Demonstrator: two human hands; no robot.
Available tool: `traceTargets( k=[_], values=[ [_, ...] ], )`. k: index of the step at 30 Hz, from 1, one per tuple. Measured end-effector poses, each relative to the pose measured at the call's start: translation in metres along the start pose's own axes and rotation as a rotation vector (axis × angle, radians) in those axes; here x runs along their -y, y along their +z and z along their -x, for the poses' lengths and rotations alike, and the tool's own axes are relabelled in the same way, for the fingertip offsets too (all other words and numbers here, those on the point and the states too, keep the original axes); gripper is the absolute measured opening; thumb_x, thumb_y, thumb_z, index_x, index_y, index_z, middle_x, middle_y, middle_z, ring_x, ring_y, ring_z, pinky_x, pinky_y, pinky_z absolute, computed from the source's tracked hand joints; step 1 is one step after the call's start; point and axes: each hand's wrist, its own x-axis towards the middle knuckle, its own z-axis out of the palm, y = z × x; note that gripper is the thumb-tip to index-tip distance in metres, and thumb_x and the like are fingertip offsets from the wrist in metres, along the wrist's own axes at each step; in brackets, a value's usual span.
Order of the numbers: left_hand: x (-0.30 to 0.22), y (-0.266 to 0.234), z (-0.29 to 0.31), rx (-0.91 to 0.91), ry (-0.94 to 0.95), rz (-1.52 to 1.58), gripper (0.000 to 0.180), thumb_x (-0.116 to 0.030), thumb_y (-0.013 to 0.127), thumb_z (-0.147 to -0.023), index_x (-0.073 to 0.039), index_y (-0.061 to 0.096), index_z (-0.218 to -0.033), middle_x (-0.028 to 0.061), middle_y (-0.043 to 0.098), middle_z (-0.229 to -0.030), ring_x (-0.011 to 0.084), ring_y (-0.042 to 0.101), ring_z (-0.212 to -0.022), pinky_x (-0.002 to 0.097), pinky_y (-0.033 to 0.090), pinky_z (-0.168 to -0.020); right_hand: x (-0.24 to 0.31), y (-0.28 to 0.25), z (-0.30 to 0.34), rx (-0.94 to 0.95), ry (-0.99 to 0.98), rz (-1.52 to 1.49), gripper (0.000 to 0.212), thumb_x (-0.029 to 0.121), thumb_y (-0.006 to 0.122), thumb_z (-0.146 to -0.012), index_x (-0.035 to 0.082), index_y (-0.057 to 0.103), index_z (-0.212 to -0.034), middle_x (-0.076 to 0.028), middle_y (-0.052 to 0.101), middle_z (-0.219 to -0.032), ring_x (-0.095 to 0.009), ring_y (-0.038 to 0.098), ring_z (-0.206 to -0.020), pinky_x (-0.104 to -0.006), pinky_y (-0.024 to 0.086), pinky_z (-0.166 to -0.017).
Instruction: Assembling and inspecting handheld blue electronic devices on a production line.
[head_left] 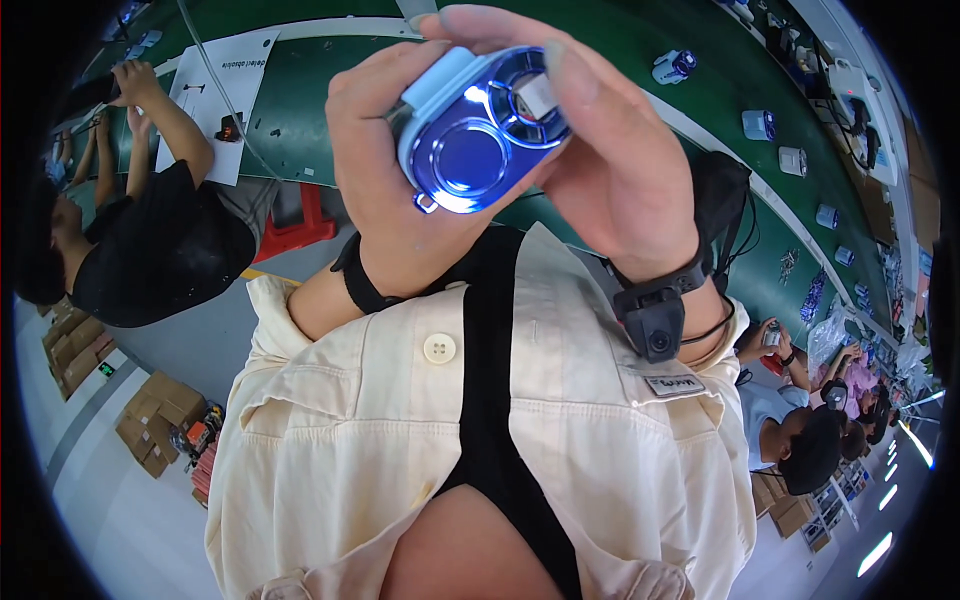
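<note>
A glossy blue device [468, 160] with rounded ends is held up close in front of me. One end has a flat round disc, the other a dark ringed opening with a small white block [537, 96] in it. A light blue strip [440, 82] runs along its upper side, and a small loop [426, 203] sticks out at the lower end. My left hand [385, 175] wraps round it from the left. My right hand [625, 150] closes on its right end, thumb beside the white block. Most right fingertips are hidden behind it.
A long green table [720, 115] bears several similar blue pieces, such as one [673, 67] near the far edge. At left, a co-worker in a black shirt [165, 255] sits beside a white sheet [225, 95]. More people sit at right. Cardboard boxes [160, 410] stand on the floor.
</note>
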Motion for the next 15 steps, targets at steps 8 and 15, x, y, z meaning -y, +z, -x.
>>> traceTargets(
  k=[8,15],
  values=[
    [0.007,0.002,-0.001,-0.052,0.06,0.002,0.077,-0.017,0.091,-0.058,-0.004,0.048,-0.121,0.0138,0.053,-0.113,0.0268,0.057,-0.1,0.0337,0.047,-0.085,-0.012,0.004,-0.002,-0.01,-0.224,0.212,0.028,0.014,0.057,-0.093,-0.002,0.059,-0.117,-0.016,0.06,-0.121,-0.018,0.061,-0.1,-0.0274,0.05,-0.084],
    [0.011,0.012,-0.001,-0.07,-0.074,0.078,0.073,-0.016,0.091,-0.058,-0.004,0.049,-0.117,0.0135,0.053,-0.11,0.0259,0.058,-0.097,0.0331,0.048,-0.082,-0.012,-0.006,-0.012,-0.019,-0.146,-0.006,0.033,0.011,0.055,-0.093,-0.003,0.055,-0.123,-0.017,0.058,-0.123,-0.021,0.058,-0.108,-0.0317,0.046,-0.095]
  ],
)
